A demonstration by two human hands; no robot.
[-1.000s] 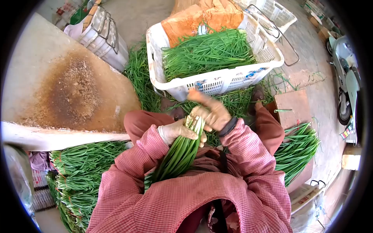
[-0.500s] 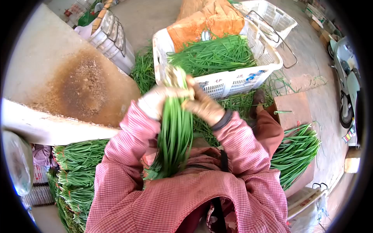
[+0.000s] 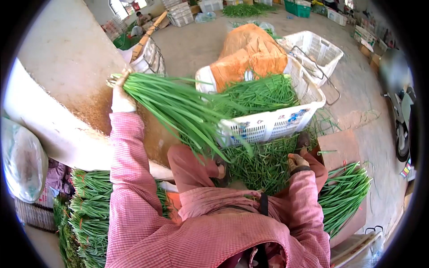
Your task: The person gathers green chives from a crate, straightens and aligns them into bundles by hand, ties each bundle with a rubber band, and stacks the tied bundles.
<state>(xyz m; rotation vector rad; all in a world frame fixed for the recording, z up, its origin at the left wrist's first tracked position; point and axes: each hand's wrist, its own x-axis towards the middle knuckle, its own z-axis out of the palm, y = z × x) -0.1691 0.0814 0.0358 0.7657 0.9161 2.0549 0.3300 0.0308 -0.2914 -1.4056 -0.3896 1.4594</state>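
1. A worker's gloved left hand (image 3: pixel 121 97) grips a bunch of chives (image 3: pixel 165 96) by its pale stem ends, fingers closed around them, over the far edge of a stained slab (image 3: pixel 67 71)
2. The leaves fan rightward across the view of a white plastic crate (image 3: pixel 270 127) at its left end; whether they touch the rim cannot be told
3. Inside that crate lie more cut chives (image 3: pixel 268 94), with an orange-brown sack (image 3: pixel 248 58) draped over the far edge
4. The right hand (image 3: pixel 296 163) is by the right knee, fingers curled; whether they hold anything cannot be told
5. A second white crate (image 3: pixel 331 67) stands near the first one's far right corner
6. Loose greens (image 3: pixel 259 165) litter the floor below the crate's near edge, while a chive pile (image 3: pixel 344 196) rests on a brown board (image 3: pixel 342 145), spilling toward its right edge
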